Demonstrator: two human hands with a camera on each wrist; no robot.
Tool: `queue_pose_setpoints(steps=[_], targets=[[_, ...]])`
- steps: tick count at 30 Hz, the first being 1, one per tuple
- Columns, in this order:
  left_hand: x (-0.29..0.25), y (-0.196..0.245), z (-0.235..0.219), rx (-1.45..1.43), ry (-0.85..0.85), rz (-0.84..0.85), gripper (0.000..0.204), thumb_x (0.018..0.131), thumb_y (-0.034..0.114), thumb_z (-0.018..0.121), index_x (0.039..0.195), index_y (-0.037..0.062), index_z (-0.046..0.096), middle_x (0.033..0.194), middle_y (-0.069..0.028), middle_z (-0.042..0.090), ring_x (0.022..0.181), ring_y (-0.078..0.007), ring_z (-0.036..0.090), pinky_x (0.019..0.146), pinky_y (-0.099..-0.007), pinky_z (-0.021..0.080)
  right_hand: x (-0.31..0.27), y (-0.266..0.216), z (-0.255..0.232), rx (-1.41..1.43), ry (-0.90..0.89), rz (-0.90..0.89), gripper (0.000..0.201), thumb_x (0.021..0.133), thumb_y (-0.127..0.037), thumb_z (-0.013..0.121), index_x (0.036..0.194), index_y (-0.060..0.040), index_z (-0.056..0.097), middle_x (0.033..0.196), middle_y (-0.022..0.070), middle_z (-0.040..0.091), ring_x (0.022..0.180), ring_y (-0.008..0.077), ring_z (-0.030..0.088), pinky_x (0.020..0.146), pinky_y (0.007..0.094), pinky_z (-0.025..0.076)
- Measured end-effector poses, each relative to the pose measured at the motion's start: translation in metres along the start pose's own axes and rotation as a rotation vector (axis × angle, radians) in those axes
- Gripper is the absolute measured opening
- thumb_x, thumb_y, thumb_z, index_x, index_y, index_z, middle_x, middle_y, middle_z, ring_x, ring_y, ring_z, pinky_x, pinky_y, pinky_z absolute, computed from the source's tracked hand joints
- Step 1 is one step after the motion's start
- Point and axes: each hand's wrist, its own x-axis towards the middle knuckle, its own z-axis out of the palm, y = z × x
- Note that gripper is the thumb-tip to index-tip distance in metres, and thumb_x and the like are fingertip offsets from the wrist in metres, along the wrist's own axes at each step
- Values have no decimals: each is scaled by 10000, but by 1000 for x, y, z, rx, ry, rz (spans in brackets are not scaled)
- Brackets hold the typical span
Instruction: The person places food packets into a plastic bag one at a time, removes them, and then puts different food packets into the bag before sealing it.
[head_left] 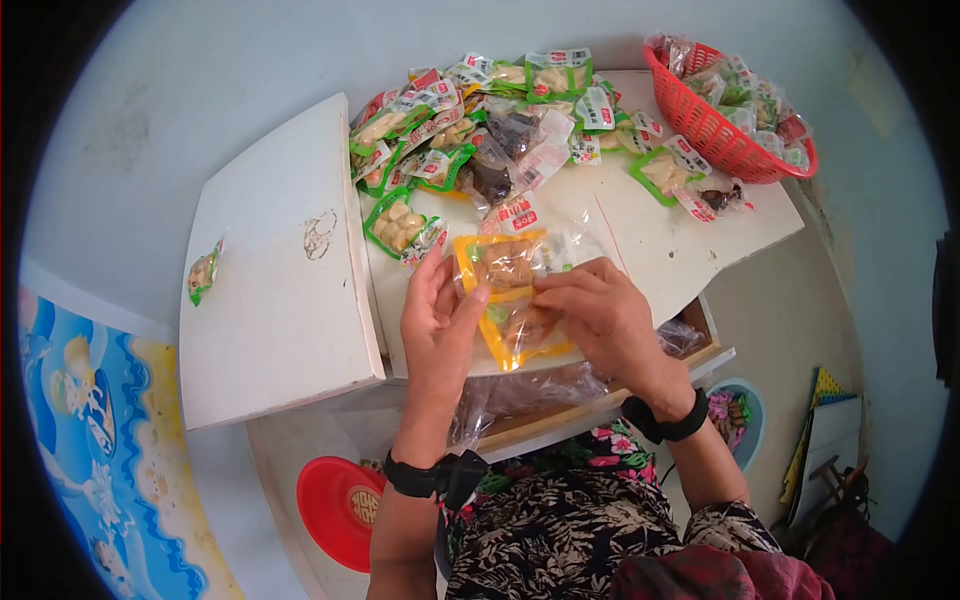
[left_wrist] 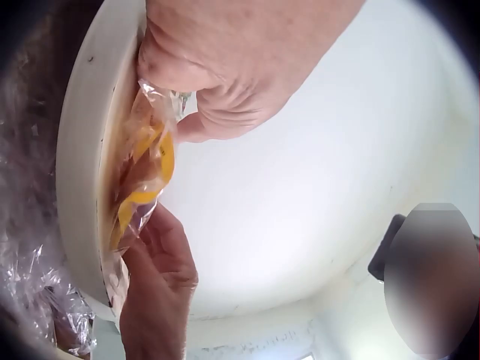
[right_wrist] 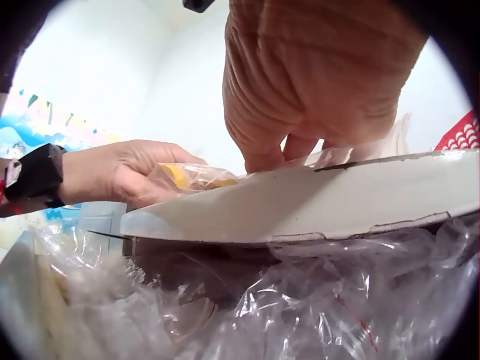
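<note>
Two yellow-edged food packets, an upper one (head_left: 508,262) and a lower one (head_left: 525,325), lie in a clear plastic bag above the table's front edge. My left hand (head_left: 437,322) grips their left side, thumb on top. From the right, my right hand (head_left: 608,322) pinches the clear plastic beside the packets. In the left wrist view, my left hand (left_wrist: 225,71) and right hand (left_wrist: 161,274) are at opposite ends of the yellow-edged packet (left_wrist: 146,176). My right hand (right_wrist: 315,75) hides part of the bag in the right wrist view, with my left hand (right_wrist: 127,176) across from it.
Many green-edged packets (head_left: 440,165) are heaped at the table's back. A red basket (head_left: 700,115) of packets stands back right. Below the tabletop (head_left: 660,245), an open drawer (head_left: 540,408) holds clear plastic. A red basin (head_left: 325,510) and a blue basin (head_left: 752,425) are lower down.
</note>
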Motion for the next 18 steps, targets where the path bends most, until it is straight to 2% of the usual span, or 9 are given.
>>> queue_pose_setpoints(steps=[2,5,8,11,14,17,18], targets=[[2,2,7,21,-28,36,728,974,-53,679,1623,-45,349,1627,-223,441,1492,-273,476,1210,-395,429,-8,-9,3,-137,-12,-28,397,788,-27,714,1167,-134,762,1195,25,752,1075,289,658,868,424,540],[1,-10,7,240,-23,180,776,942,-140,612,1649,-29,315,1659,-236,388,1545,-293,409,1230,-395,408,-19,-32,5,-307,-28,-16,421,789,-104,710,1202,-172,751,1272,17,723,1097,262,654,855,419,526],[2,-13,5,336,-48,219,807,910,-187,548,1661,-13,310,1669,-217,380,1566,-305,383,1247,-400,392,-26,-37,13,-260,-23,-36,453,792,-111,696,1245,-124,726,1295,47,706,1164,274,648,921,415,544],[6,-6,0,671,-110,306,778,917,-177,539,1649,-9,336,1670,-208,390,1558,-340,399,1256,-427,381,-27,-33,11,-167,32,-27,430,778,-72,718,1207,-79,735,1272,75,726,1157,307,668,955,429,562],[-5,13,11,1040,-58,437,751,933,-127,583,1639,-9,355,1667,-208,395,1553,-384,393,1261,-460,367,-32,-29,-2,-131,138,27,403,775,-27,764,1175,-71,746,1270,104,736,1129,324,682,944,441,568],[-20,26,16,1063,10,547,696,945,-52,635,1607,0,424,1636,-221,437,1547,-401,388,1266,-475,350,-42,-25,-12,-103,268,90,380,786,1,800,1158,-52,747,1282,129,735,1127,336,685,940,440,567],[-23,29,17,1079,-41,586,667,953,-7,654,1590,8,455,1626,-209,456,1549,-392,386,1269,-484,342,-45,-23,-14,-106,301,116,374,791,1,810,1156,-45,745,1290,134,732,1136,337,683,941,438,565]])
